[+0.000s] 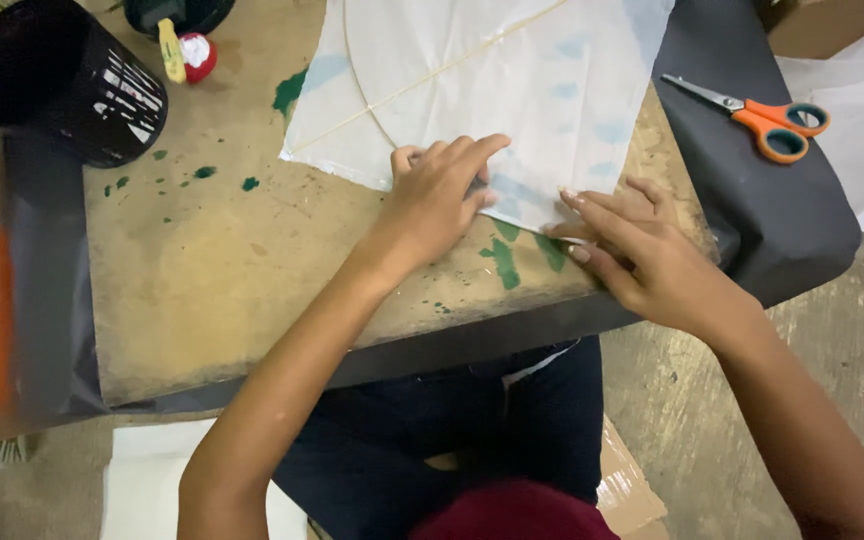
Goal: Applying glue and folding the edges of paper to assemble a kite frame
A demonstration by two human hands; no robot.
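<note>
A white paper sheet (492, 70) with thin wooden sticks glued across it lies on a paint-stained brown board (212, 260). My left hand (437, 195) presses flat on the sheet's near edge, fingers together. My right hand (632, 250) rests at the sheet's lower right corner, its fingertips pinching or pressing the paper's edge against the board.
Orange-handled scissors (767, 118) lie on dark cloth (782, 220) at the right. A black mesh cup (67, 80) stands at the top left, with a small red-and-white bottle (192, 55) beside it. Grey and orange paper (22, 300) lies at the left. My dark trousers (472, 430) are below the board.
</note>
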